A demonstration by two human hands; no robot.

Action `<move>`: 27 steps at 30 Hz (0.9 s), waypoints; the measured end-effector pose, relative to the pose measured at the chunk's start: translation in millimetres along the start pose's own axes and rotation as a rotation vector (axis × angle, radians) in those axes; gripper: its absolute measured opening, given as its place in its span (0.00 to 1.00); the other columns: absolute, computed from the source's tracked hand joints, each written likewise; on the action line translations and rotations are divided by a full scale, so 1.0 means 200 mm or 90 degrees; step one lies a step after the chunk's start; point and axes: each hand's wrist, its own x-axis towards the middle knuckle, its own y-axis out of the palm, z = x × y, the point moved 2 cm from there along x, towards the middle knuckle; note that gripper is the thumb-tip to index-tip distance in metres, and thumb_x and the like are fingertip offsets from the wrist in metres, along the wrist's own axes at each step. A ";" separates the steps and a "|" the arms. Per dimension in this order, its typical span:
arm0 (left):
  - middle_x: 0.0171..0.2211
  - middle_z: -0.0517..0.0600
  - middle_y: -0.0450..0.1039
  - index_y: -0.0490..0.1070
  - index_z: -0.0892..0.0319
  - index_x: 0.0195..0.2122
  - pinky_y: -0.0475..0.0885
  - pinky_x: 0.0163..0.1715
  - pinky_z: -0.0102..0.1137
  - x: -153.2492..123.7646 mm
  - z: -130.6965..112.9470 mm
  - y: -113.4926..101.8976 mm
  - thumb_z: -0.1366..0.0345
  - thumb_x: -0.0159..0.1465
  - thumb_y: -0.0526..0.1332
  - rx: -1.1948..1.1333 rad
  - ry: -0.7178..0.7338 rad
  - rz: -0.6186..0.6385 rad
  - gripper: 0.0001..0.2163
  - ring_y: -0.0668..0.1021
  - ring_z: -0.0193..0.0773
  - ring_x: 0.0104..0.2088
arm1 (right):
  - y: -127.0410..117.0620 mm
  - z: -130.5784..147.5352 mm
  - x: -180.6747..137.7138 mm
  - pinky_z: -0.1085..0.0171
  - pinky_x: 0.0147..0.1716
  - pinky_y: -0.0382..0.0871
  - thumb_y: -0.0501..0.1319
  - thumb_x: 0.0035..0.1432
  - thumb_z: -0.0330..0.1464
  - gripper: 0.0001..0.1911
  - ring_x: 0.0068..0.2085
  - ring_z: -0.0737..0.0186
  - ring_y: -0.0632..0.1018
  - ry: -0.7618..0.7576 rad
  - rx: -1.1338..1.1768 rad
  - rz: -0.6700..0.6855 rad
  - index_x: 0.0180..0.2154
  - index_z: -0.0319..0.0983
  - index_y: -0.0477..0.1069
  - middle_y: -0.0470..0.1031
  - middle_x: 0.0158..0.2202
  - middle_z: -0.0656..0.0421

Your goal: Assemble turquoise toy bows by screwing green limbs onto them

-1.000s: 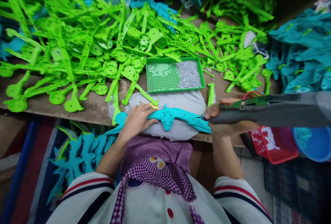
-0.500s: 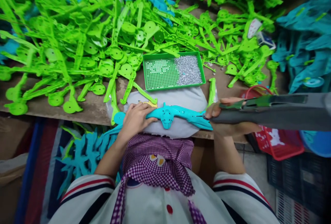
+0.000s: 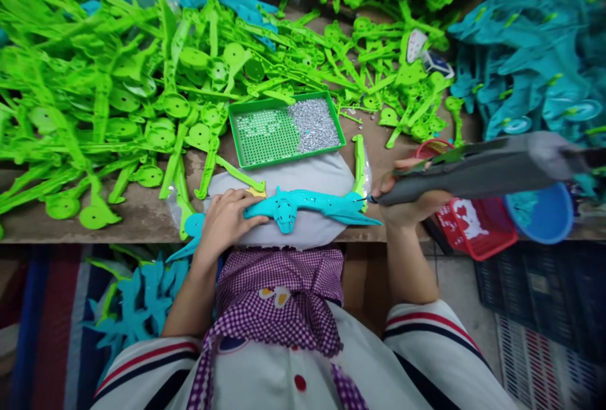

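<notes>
A turquoise plastic part (image 3: 313, 203) with a rounded knob at its middle lies across a grey cloth pad (image 3: 307, 233) at the table's front edge. My left hand (image 3: 230, 217) is closed over its left portion, fingers on the far side and thumb on the near side. In my right hand (image 3: 402, 199) is a grey electric screwdriver (image 3: 478, 167), held almost level. Its thin bit points left at the part's right end; whether the tip touches, I cannot tell. A green perforated tray (image 3: 265, 139) with small silver screws (image 3: 316, 126) sits just behind the pad.
Heaped lime-green plastic parts (image 3: 127, 82) cover the back and left. Turquoise parts (image 3: 525, 76) are piled at the right and more (image 3: 146, 296) hang low at the left. A red basket (image 3: 492, 233) and blue bowl (image 3: 544, 214) stand right, a dark crate (image 3: 534, 296) below.
The camera view has swung right, so the table things appear further left. My right hand and the screwdriver have drawn slightly away to the right; its rear end is angled more upward. My left hand keeps its grip.
</notes>
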 end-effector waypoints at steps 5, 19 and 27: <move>0.50 0.53 0.77 0.77 0.48 0.56 0.64 0.48 0.43 0.01 -0.01 -0.01 0.49 0.63 0.67 0.019 -0.024 0.026 0.21 0.73 0.53 0.53 | 0.02 -0.05 0.00 0.67 0.11 0.52 0.62 0.40 0.69 0.37 0.13 0.67 0.63 0.047 -0.004 0.004 0.34 0.44 0.72 0.59 0.14 0.68; 0.50 0.52 0.77 0.76 0.47 0.56 0.63 0.49 0.42 0.01 -0.02 -0.01 0.49 0.64 0.67 0.016 -0.028 0.032 0.21 0.73 0.50 0.52 | -0.03 -0.11 -0.05 0.64 0.12 0.58 0.64 0.38 0.67 0.34 0.14 0.66 0.64 0.046 -0.020 0.076 0.34 0.46 0.71 0.61 0.16 0.68; 0.50 0.52 0.76 0.77 0.47 0.56 0.63 0.50 0.43 0.00 -0.01 0.01 0.48 0.63 0.67 -0.012 -0.020 0.007 0.21 0.72 0.50 0.52 | 0.40 -0.06 0.23 0.63 0.15 0.60 0.50 0.46 0.73 0.39 0.15 0.66 0.66 -0.065 0.019 0.138 0.38 0.48 0.72 0.58 0.18 0.67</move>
